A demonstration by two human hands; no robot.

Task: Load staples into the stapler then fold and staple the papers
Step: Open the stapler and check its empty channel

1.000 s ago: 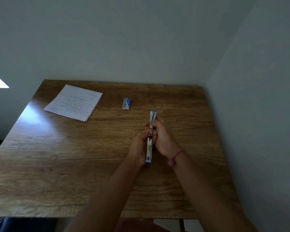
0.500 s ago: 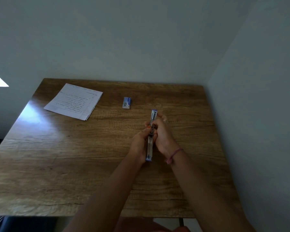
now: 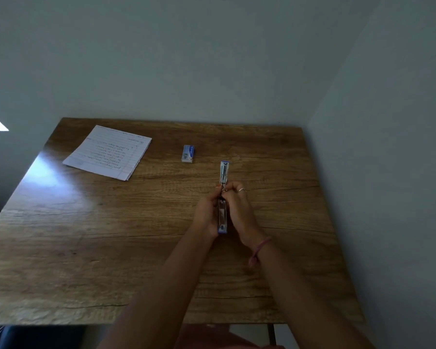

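Both hands, left hand (image 3: 207, 212) and right hand (image 3: 239, 210), hold the opened stapler (image 3: 223, 197) over the bench (image 3: 111, 235), fingertips pinched at its hinge; loading seems under way. Staple box (image 3: 187, 153) and papers (image 3: 108, 152) lie beyond; closing it likely follows

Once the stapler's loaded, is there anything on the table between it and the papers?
Nothing visible. Bare table lies between the stapler, held in both hands, and the papers. The staple box sits farther back, off that line.

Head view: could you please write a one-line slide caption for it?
Both hands, left and right, hold an opened stapler above a wooden table, with staple box and papers beyond.
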